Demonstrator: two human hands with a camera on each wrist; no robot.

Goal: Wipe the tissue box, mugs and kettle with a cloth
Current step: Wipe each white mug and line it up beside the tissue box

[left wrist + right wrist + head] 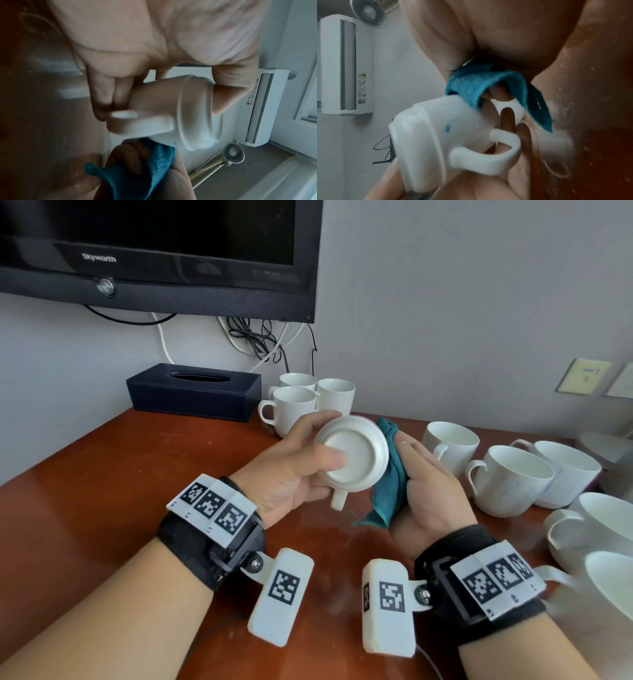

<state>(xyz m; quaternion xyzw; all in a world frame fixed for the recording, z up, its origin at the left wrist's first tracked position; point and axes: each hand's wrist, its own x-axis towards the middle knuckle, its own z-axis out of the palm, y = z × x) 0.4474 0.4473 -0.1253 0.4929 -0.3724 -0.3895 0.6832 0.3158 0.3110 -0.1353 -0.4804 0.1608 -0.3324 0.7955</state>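
So we're in the middle of the mug step here: the left hand [291, 474] has a white mug [352, 453] lifted off the wooden table [137, 474], tipped so its base faces the head camera and the handle points down, thumb pressed on the base and fingers curled round the body. The right hand [428, 491] has its fingers closed on a teal cloth [390, 484], pressing it against the mug's far side. Three more mugs [301, 402] sit by the dark tissue box [193, 392] at the back, and another bunch [507, 477] is off to the right, well apart from the box. Can't really make out the kettle, maybe that grey shape at the right edge. My guess at the next move: turn the mug in the left hand so the cloth gets all the way round, handle included, then set it down gently. Glazed ceramic is slippery, so keep that grip firm.
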